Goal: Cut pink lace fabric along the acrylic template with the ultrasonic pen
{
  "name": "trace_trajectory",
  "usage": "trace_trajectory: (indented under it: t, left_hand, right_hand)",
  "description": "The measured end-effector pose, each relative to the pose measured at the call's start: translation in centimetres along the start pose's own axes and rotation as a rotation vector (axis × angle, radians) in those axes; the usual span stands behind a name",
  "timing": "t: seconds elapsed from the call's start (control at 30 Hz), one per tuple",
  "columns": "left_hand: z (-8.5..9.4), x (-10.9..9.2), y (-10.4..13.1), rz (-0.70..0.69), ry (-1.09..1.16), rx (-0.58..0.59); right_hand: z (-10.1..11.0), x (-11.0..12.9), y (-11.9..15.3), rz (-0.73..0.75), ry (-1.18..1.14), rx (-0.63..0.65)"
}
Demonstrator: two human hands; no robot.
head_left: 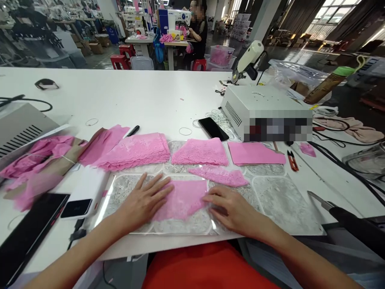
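A thin pink fabric piece (pixel 188 196) lies flat on a grey stone-patterned mat (pixel 276 200) before me. My left hand (pixel 148 196) rests on its left side with the fingers spread. At the piece's right edge is my right hand (pixel 228 206), fingers bent and close together; whether they pinch the edge is hidden. Just beyond lies a narrow pink lace strip (pixel 219 175). Behind it, from left to right, are a stack of pink lace pieces (pixel 138 150), a smaller pink lace stack (pixel 200 151) and a smooth pink stack (pixel 255 153).
A grey metal box (pixel 264 100) and a black phone (pixel 213 128) stand beyond the mat. Orange thread snips (pixel 292 161) and a black-handled tool (pixel 337 210) lie right. A white power bank (pixel 87 192) and bundled pink fabric (pixel 45 156) are left. A person sits at a distant sewing machine.
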State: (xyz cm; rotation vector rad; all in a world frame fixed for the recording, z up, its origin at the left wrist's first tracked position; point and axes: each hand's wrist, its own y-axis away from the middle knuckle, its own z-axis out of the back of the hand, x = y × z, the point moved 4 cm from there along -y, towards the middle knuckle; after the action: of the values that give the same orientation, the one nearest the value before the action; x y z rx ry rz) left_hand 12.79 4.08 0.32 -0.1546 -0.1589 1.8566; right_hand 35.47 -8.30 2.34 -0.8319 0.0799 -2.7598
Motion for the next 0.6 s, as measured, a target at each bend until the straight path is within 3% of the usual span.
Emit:
trace_trajectory:
  t: [0.13,0.23,0.33,0.4,0.53,0.6]
  left_hand:
    - [0.7,1.4,2.8,0.063,-0.085,0.016]
    - [1.3,2.0,3.8,0.101,-0.078,0.038]
    - [1.9,2.1,2.8,0.115,-0.04,0.056]
    - [2.0,1.6,1.5,0.083,-0.023,0.063]
    - [1.2,0.3,-0.7,-0.031,-0.014,0.08]
    - [0.6,0.1,-0.8,-0.045,-0.008,0.094]
  right_hand:
    - [-0.2,0.2,-0.6,0.12,-0.021,0.046]
    - [0.6,-0.5,-0.7,0.105,-0.079,0.059]
    - [1.1,-0.4,-1.5,0.077,-0.098,0.021]
    - [0.9,0.5,-2.3,0.139,-0.051,0.004]
    - [0.0,2.4,-2.6,0.316,0.013,0.098]
    - [0.0,2.3,-2.0,0.321,-0.031,0.153]
